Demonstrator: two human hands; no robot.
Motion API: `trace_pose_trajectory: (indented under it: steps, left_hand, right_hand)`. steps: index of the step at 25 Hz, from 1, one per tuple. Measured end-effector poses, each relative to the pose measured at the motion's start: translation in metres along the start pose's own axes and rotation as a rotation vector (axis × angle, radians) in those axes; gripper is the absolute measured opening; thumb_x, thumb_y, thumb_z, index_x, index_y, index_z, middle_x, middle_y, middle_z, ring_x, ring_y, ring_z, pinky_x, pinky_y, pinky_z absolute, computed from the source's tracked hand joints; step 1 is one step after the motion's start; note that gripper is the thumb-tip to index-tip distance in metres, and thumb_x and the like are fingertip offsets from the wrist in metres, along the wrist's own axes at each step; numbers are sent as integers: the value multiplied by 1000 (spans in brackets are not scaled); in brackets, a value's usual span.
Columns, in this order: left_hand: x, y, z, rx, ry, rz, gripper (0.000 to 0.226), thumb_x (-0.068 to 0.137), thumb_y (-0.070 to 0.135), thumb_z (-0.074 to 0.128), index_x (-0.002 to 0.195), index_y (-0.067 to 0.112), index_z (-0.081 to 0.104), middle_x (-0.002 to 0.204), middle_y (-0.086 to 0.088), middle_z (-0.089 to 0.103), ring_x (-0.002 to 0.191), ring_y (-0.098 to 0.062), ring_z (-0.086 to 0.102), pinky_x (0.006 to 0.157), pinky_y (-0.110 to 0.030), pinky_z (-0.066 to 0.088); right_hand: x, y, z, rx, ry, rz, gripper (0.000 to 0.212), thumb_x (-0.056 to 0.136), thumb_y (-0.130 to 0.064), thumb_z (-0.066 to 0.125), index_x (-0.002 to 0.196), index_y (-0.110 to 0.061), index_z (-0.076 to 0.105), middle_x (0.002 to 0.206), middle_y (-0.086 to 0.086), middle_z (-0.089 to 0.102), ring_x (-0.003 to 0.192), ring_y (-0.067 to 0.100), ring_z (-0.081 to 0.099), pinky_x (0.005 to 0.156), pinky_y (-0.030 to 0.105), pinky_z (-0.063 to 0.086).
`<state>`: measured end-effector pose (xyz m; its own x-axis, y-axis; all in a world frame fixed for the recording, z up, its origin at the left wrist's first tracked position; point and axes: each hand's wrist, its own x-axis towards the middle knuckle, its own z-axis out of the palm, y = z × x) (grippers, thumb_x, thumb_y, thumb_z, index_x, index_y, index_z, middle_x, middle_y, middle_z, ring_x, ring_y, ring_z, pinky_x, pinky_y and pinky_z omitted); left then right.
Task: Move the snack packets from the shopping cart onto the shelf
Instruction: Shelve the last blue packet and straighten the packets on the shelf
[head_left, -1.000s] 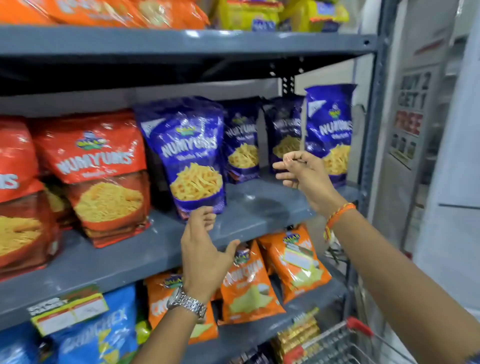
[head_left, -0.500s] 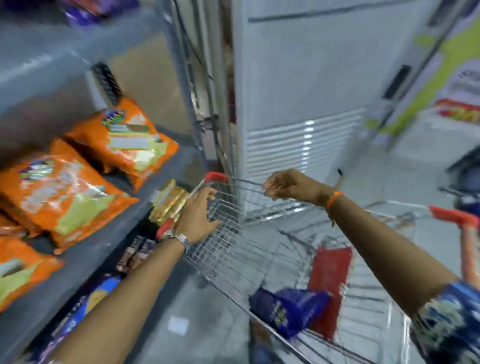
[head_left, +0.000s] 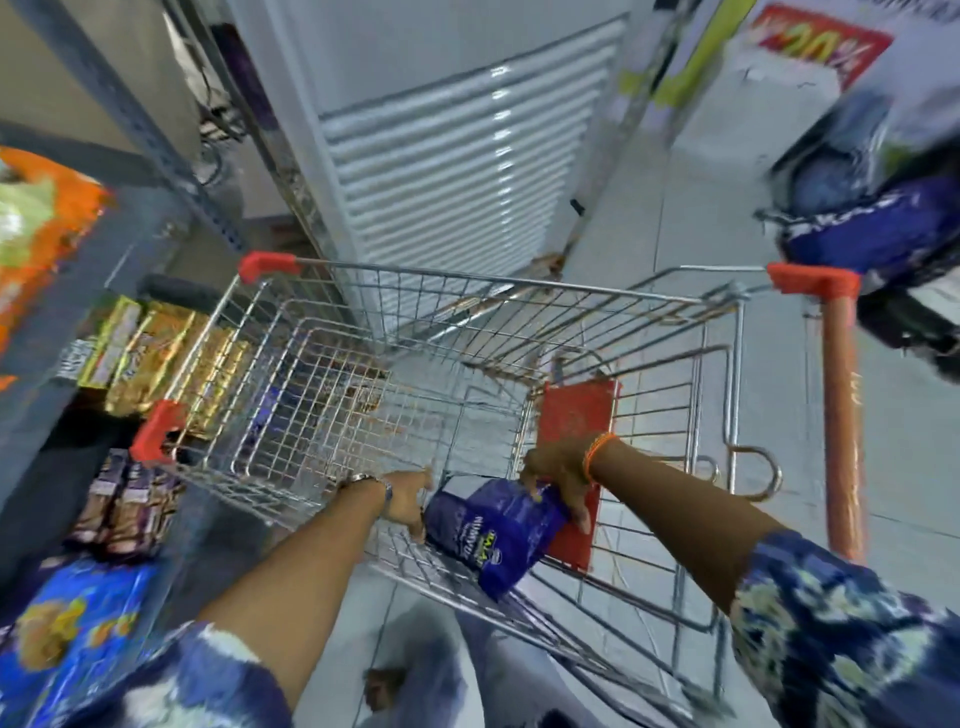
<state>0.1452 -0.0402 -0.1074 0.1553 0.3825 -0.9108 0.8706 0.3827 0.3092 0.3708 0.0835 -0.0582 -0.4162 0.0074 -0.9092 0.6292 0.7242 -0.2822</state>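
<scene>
A blue Numyums snack packet lies in the bottom of the wire shopping cart, near its closer side. My right hand reaches down into the cart and its fingers grip the packet's right end. My left hand is also inside the cart, touching the packet's left edge with fingers extended. The grey shelf stands to the left, holding an orange packet at its upper level.
A red child-seat flap sits inside the cart behind my right hand. The cart's orange handle is at right. Gold boxes and blue packets fill the lower shelves at left. A white louvred unit stands behind the cart.
My view swung from the shelf down to the cart. Both hands left the shelved blue packets and dropped from the cart's rim into the cart, where the right hand took hold of the blue packet.
</scene>
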Motion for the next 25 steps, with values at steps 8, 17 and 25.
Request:
trace_pose_trajectory:
  steps: [8, 17, 25]
  left_hand:
    - [10, -21, 3, -110, 16, -63, 107, 67, 12, 88, 152, 21, 24, 155, -11, 37, 137, -31, 44, 110, -37, 41]
    - [53, -45, -13, -521, 152, 43, 124, 49, 12, 97, 150, 19, 25, 149, -1, 43, 137, -22, 43, 112, -31, 36]
    - [99, -40, -3, -630, 437, 47, 105, 46, 18, 97, 136, 25, 43, 125, 2, 65, 114, -20, 62, 101, -36, 49]
  right_hand:
    - [20, 2, -27, 95, 452, -134, 23, 80, -15, 69, 102, -19, 76, 94, 4, 78, 85, 20, 70, 77, 30, 55]
    - [71, 19, -32, 919, 915, 167, 3, 99, -16, 51, 98, -13, 50, 72, 6, 62, 59, 22, 61, 60, 34, 56]
    - [85, 51, -40, 686, 1143, 343, 17, 100, -30, 48, 98, -21, 62, 86, 6, 72, 78, 28, 64, 66, 34, 46]
